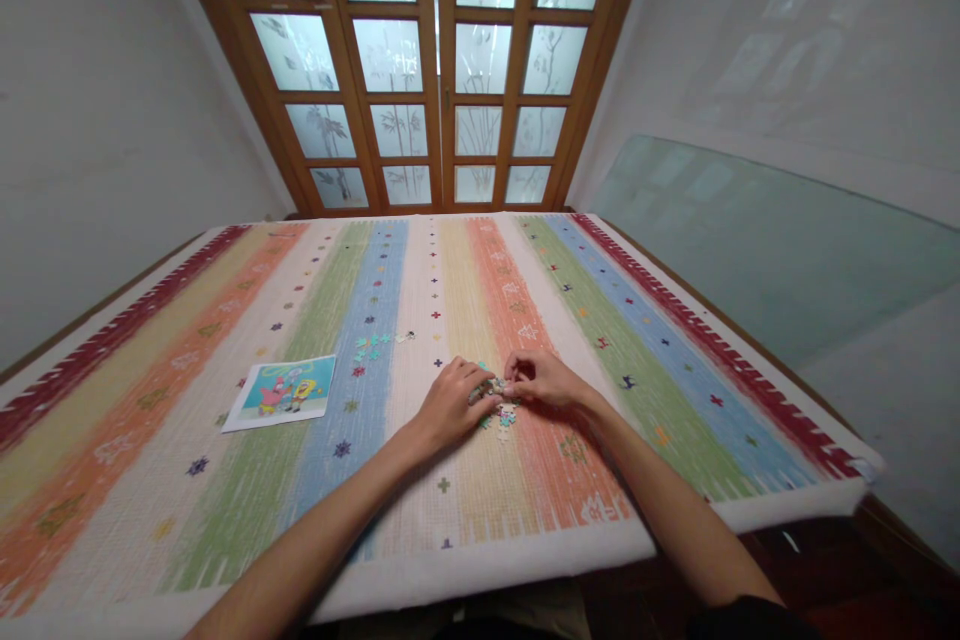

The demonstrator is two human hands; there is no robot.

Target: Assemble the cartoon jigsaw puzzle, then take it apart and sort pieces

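Note:
Small jigsaw puzzle pieces point(507, 414) lie heaped on the striped cloth between my hands. My left hand point(454, 398) curls over the heap's left side, its fingers and thumb closed around some pieces. From the right, my right hand point(546, 380) reaches in with thumb and fingers pinched at the heap's edge; what sits between its fingertips is mostly hidden. Farther left, a cluster of turquoise puzzle pieces point(371, 348) is spread on the blue stripe. Beside it are a few pale and dark pieces point(406, 336). A printed cartoon picture point(285, 390) lies flat left of my arms.
The table point(405, 510) wears a cloth with coloured stripes and small woven motifs. Wooden doors with frosted panes point(397, 50) stand beyond its far edge. A greenish glass panel point(750, 230) is at the right wall.

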